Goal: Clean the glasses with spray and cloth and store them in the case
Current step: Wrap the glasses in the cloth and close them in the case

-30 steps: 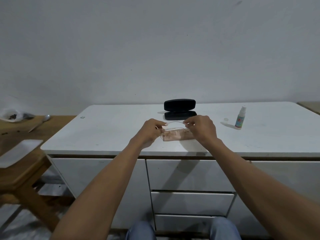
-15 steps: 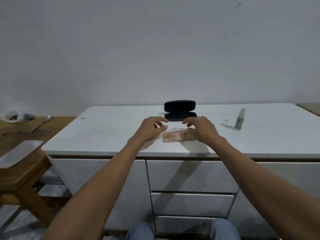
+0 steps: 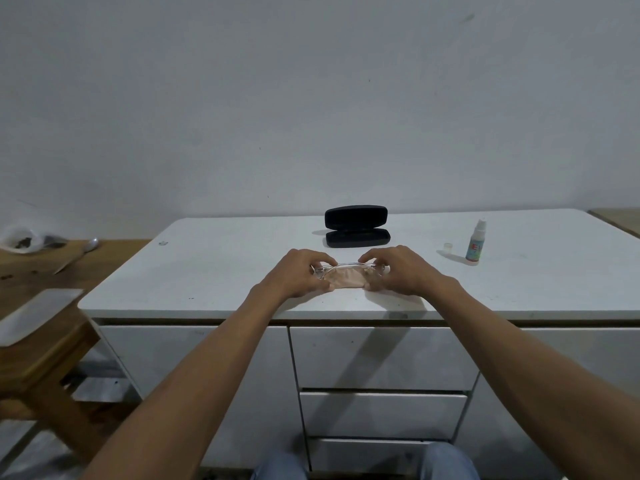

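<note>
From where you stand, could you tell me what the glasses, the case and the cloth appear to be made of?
Glasses: clear, glossy plastic by the look; the cloth shows through the frame.
Case: a hard shell with a matte black covering; its open lid holds its shape. The exact material is unclear.
Cloth: soft pinkish fabric, matte, bunched on the white counter.

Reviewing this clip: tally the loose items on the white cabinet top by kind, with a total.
Glasses: 1, clear-framed, held by left hand and right hand
Cloth: 1, pinkish, under the glasses
Glasses case: 1, black, open
Spray bottle: 1, upright
Small clear cap: 1, beside the bottle
Total: 5
</note>
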`<state>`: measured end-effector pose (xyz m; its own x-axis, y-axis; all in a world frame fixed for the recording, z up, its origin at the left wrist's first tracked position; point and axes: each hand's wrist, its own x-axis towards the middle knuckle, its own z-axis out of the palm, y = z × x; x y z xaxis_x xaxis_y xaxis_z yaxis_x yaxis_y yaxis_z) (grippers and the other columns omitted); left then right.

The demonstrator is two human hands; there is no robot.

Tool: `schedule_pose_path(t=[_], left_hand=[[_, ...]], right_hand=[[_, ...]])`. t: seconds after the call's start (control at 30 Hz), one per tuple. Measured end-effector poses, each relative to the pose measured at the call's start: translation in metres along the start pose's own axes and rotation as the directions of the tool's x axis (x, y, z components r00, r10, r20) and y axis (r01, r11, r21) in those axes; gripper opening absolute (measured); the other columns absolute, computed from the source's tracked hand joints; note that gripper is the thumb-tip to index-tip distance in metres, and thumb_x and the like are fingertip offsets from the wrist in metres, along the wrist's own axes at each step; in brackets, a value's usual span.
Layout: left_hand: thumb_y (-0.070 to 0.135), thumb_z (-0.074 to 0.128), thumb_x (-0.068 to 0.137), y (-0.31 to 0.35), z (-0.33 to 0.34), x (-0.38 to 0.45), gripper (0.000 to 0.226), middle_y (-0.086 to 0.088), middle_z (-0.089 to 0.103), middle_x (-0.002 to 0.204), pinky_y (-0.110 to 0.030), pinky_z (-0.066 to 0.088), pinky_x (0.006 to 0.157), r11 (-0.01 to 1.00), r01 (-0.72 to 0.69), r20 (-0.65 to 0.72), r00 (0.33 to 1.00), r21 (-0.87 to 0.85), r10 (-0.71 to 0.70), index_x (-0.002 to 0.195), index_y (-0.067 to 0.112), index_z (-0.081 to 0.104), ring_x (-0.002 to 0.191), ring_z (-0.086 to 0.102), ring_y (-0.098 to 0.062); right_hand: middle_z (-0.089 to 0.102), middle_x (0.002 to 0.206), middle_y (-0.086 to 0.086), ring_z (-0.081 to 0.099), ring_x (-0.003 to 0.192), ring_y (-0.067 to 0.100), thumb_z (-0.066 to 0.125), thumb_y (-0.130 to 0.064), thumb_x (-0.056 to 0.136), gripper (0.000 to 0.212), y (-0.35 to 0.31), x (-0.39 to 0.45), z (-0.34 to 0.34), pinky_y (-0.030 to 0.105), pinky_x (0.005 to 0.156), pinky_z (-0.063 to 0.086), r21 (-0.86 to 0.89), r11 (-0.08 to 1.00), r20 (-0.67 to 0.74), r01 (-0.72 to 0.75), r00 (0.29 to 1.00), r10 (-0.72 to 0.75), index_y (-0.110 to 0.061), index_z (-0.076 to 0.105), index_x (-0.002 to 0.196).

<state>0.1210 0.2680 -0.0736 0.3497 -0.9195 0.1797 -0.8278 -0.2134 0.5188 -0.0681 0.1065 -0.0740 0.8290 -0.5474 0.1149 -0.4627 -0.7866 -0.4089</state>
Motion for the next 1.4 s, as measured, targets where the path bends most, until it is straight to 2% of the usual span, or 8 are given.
schedule_pose_path(t=[0.17, 0.33, 0.43, 0.53, 0.7, 0.97, 1.2, 1.4], left_hand=[[0.036, 0.08, 0.075, -0.004, 0.007, 0.0, 0.039, 0.0, 0.073, 0.104, -0.025, 0.049, 0.07, 0.999, -0.038, -0.026, 0.999, 0.015, 0.038, 0.113, 0.038, 0.072, 0.077, 0.061, -0.01], [0.038, 0.079, 0.075, -0.009, 0.006, 0.0, 0.043, 0.003, 0.073, 0.106, -0.024, 0.044, 0.069, 0.997, -0.065, -0.014, 0.998, 0.031, 0.065, 0.117, 0.037, 0.072, 0.076, 0.056, -0.001], [0.037, 0.081, 0.075, -0.01, 0.006, 0.0, 0.044, 0.003, 0.072, 0.105, -0.023, 0.043, 0.068, 0.998, -0.07, -0.022, 0.997, 0.008, 0.07, 0.118, 0.035, 0.073, 0.075, 0.055, 0.001], [0.035, 0.081, 0.074, -0.009, 0.009, 0.0, 0.044, 0.003, 0.072, 0.103, -0.024, 0.041, 0.07, 0.997, -0.075, -0.035, 0.997, 0.003, 0.075, 0.117, 0.034, 0.073, 0.074, 0.055, -0.001], [0.042, 0.074, 0.069, -0.008, 0.011, 0.002, 0.048, 0.005, 0.071, 0.102, -0.03, 0.047, 0.08, 0.996, -0.079, -0.057, 0.995, 0.029, 0.08, 0.116, 0.036, 0.072, 0.092, 0.06, -0.015], [0.04, 0.075, 0.071, 0.004, -0.006, 0.044, 0.047, 0.008, 0.069, 0.106, -0.03, 0.045, 0.077, 0.997, -0.076, -0.15, 0.986, 0.027, 0.079, 0.118, 0.039, 0.071, 0.093, 0.058, -0.014], [0.04, 0.074, 0.067, 0.0, -0.005, 0.099, 0.047, 0.006, 0.068, 0.101, -0.037, 0.052, 0.087, 0.997, -0.073, -0.206, 0.976, -0.039, 0.063, 0.113, 0.041, 0.071, 0.1, 0.062, -0.014], [0.027, 0.078, 0.067, -0.012, 0.017, 0.121, 0.048, 0.002, 0.065, 0.104, -0.019, 0.046, 0.075, 0.984, -0.02, -0.262, 0.965, -0.179, -0.028, 0.114, 0.038, 0.073, 0.094, 0.061, -0.012]], right_hand=[[0.075, 0.111, -0.001, 0.064, 0.102, 0.02, 0.079, -0.046, 0.076, 0.051, 0.003, 0.0, 0.0, 0.036, 0.088, 0.051, -0.035, 0.997, -0.032, 0.064, 0.997, -0.066, -0.039, 0.066, 0.125], [0.073, 0.117, -0.003, 0.048, 0.1, 0.012, 0.076, -0.051, 0.082, 0.054, 0.008, 0.0, -0.001, 0.035, 0.088, 0.046, -0.077, 0.992, -0.013, 0.104, 0.994, -0.106, -0.037, 0.064, 0.133], [0.072, 0.119, -0.005, 0.05, 0.107, 0.016, 0.076, -0.053, 0.083, 0.056, 0.01, 0.001, -0.003, 0.035, 0.089, 0.045, -0.081, 0.991, 0.001, 0.109, 0.994, -0.109, -0.038, 0.063, 0.136], [0.073, 0.118, -0.004, 0.051, 0.108, 0.016, 0.076, -0.05, 0.082, 0.056, 0.01, 0.001, -0.001, 0.035, 0.089, 0.046, -0.068, 0.992, -0.011, 0.107, 0.994, -0.108, -0.038, 0.063, 0.135], [0.073, 0.113, -0.001, 0.056, 0.109, 0.02, 0.079, -0.047, 0.079, 0.057, 0.009, 0.002, 0.001, 0.037, 0.09, 0.049, -0.041, 0.994, -0.047, 0.099, 0.994, -0.101, -0.037, 0.065, 0.133], [0.066, 0.095, -0.008, 0.056, 0.081, 0.008, 0.082, -0.029, 0.079, 0.047, 0.019, 0.028, -0.022, 0.025, 0.074, 0.037, 0.119, 0.988, -0.216, 0.096, 0.974, -0.069, -0.027, 0.074, 0.125], [0.07, 0.103, -0.003, 0.059, 0.086, 0.017, 0.083, -0.029, 0.077, 0.052, 0.04, 0.077, -0.037, 0.027, 0.075, 0.042, 0.144, 0.987, -0.221, 0.07, 0.975, -0.037, -0.03, 0.072, 0.127], [0.072, 0.105, 0.002, 0.055, 0.082, 0.015, 0.081, -0.025, 0.077, 0.053, 0.054, 0.105, -0.027, 0.023, 0.073, 0.038, 0.103, 0.991, -0.234, 0.087, 0.97, -0.061, -0.028, 0.071, 0.128]])
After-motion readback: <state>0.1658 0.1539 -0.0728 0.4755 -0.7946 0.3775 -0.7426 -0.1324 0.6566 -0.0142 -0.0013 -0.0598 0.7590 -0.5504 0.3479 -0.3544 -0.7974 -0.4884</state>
